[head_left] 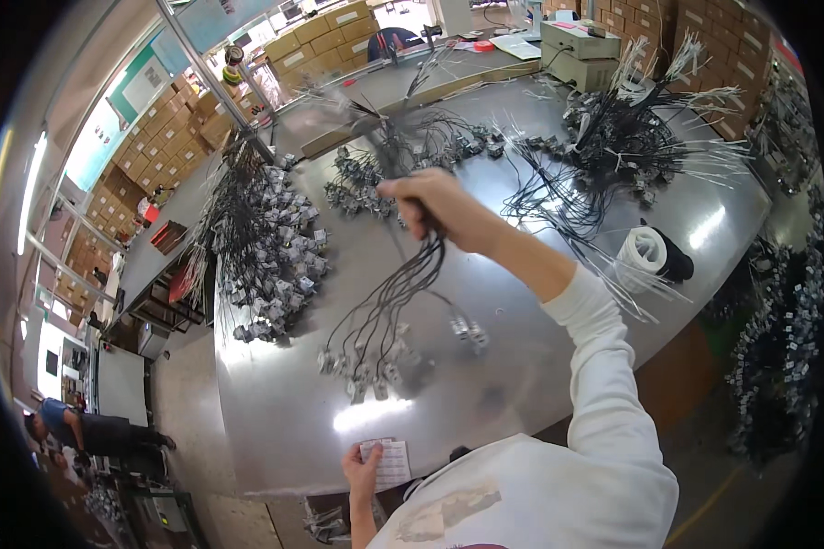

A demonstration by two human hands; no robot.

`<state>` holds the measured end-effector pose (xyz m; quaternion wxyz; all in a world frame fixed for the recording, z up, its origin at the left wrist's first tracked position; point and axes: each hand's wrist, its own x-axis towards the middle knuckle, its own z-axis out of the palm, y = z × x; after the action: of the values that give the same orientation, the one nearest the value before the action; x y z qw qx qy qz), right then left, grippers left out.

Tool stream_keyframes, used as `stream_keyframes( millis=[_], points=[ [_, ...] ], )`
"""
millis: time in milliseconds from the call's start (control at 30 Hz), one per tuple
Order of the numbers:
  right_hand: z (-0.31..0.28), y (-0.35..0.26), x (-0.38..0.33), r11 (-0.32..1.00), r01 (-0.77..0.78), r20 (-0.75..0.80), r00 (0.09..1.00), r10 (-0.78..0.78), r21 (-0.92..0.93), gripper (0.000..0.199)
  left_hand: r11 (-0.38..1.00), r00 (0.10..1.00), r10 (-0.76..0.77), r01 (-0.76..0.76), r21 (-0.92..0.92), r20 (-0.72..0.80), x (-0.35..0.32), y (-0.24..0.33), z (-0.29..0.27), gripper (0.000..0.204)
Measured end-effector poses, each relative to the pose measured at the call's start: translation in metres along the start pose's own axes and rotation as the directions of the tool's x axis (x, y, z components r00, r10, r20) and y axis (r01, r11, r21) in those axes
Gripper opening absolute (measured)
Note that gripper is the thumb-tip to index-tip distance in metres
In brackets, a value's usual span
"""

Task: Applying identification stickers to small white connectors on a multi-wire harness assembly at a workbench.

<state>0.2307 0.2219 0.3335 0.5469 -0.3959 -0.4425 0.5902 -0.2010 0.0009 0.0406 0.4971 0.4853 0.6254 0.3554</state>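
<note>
Over the middle of the metal table [293, 430], my right hand [444, 209] is closed around a bundle of black cables [421, 270]. The cables hang down below the fist, and small grey connectors [366, 366] dangle at their lower ends. Above the fist, the upper part of the bundle is smeared by motion. At the table's near edge, my left hand [362, 471] pinches a small white label sheet [394, 464] marked off in a grid. A small cluster of connectors [469, 331] hangs a little to the right of the others.
A large cable pile [270, 247] covers the table's left side. More cables [613, 137] with pale ends lie at the far right, beside a white roll [643, 252]. Grey boxes [577, 55] stand at the back. Another person [92, 430] is at the far left.
</note>
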Motion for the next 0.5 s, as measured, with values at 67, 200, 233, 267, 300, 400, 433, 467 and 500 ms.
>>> stream_keyframes(
  millis=[67,200,233,267,300,400,433,467,500],
  points=[
    [0.016,0.025,0.013,0.996,-0.073,0.066,0.995,0.077,-0.056,0.030,0.999,1.000,0.019,-0.020,-0.033,-0.013,-0.005,-0.006,-0.003,0.019],
    [0.043,0.058,0.026,0.967,-0.220,0.389,0.886,0.253,-0.127,0.050,0.998,0.999,0.037,-0.038,-0.051,-0.029,-0.013,-0.011,-0.004,0.023],
    [0.048,0.060,0.027,0.980,-0.177,0.447,0.873,0.197,-0.086,0.050,0.998,0.999,0.023,-0.025,-0.065,-0.030,-0.014,-0.011,-0.003,0.021],
    [0.053,0.062,0.024,0.985,-0.167,0.464,0.869,0.172,-0.052,0.052,0.996,0.997,0.067,-0.068,-0.059,-0.032,-0.015,-0.010,-0.002,0.021],
    [0.058,0.063,0.021,0.990,-0.142,0.515,0.849,0.119,0.006,0.054,0.995,0.996,0.078,-0.080,-0.052,-0.040,-0.016,-0.009,-0.001,0.021],
    [0.073,0.058,0.012,0.962,0.017,0.541,0.829,0.138,-0.271,0.058,0.992,0.990,0.124,-0.124,0.002,-0.070,-0.017,-0.005,0.001,0.019],
    [0.080,0.058,0.006,0.959,0.001,0.554,0.817,0.162,-0.282,0.058,0.992,0.990,0.126,-0.127,-0.008,-0.062,-0.018,-0.005,0.001,0.018],
    [0.087,0.058,0.000,0.986,-0.142,0.561,0.811,0.165,-0.085,0.058,0.989,0.984,0.142,-0.138,0.051,-0.104,-0.019,-0.004,0.000,0.018],
    [0.097,0.059,-0.005,0.940,-0.328,0.511,0.827,0.236,0.097,0.059,0.989,0.988,0.139,-0.135,0.061,-0.073,-0.018,-0.003,-0.001,0.018]
  ],
)
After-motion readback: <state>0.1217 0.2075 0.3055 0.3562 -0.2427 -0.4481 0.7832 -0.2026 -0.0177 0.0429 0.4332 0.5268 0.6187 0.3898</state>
